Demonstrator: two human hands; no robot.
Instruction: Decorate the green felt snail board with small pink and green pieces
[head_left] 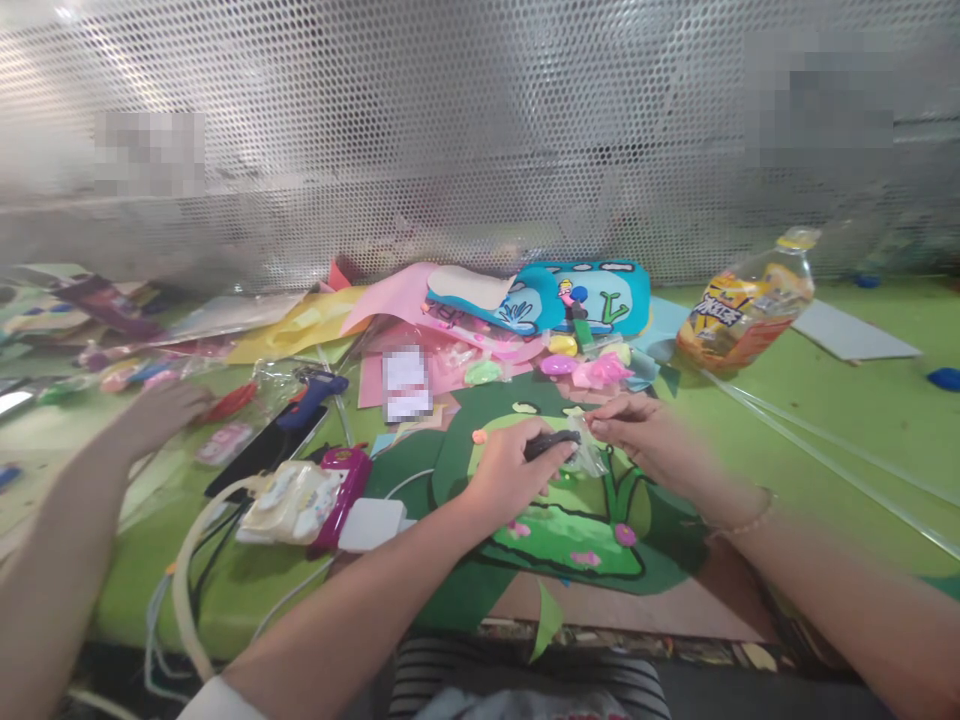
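My left hand (508,470) is closed around a soft-looking black lump (552,444), which resembles modelling clay. Clear plastic wrap (592,458) hangs from the lump's right end. Fingertips of my right hand (646,436) are pinched together at the upper edge of that wrap; what exactly they grip is too small to make out. Beneath both hands lies a dark green paper picture (457,480) with a light green pond shape, pink flowers and black outlines. The hands cover part of its middle.
A tilted drink bottle (742,310) stands at right. Behind are clay packets (559,366) and a blue picture (634,290). To the left are a power strip (296,505), a blue glue gun (309,400), a black phone-like slab (259,455) and another person's hand (169,412).
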